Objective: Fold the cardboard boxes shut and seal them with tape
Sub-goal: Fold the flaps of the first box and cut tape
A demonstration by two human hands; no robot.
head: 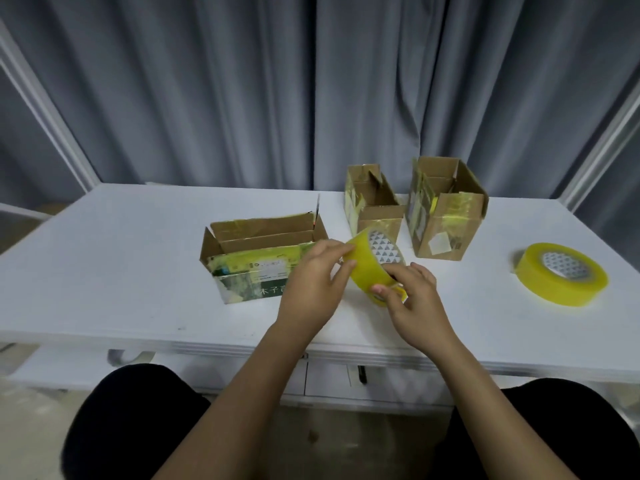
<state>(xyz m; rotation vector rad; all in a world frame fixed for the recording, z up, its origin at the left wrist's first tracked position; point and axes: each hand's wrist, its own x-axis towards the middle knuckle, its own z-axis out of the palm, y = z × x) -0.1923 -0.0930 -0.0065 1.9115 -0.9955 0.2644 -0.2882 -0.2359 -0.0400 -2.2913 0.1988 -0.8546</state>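
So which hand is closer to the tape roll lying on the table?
Right. The right hand holds another roll, with the lying tape roll off to its right. The left hand is farther left.

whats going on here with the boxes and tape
A person seated at a white table holds a roll of yellow tape in both hands: the left hand pinches its upper edge, the right hand grips it from below. Three cardboard boxes stand with flaps open, none sealed: a wide box by the left hand, a small box and a taller box behind. A second tape roll lies to the right.
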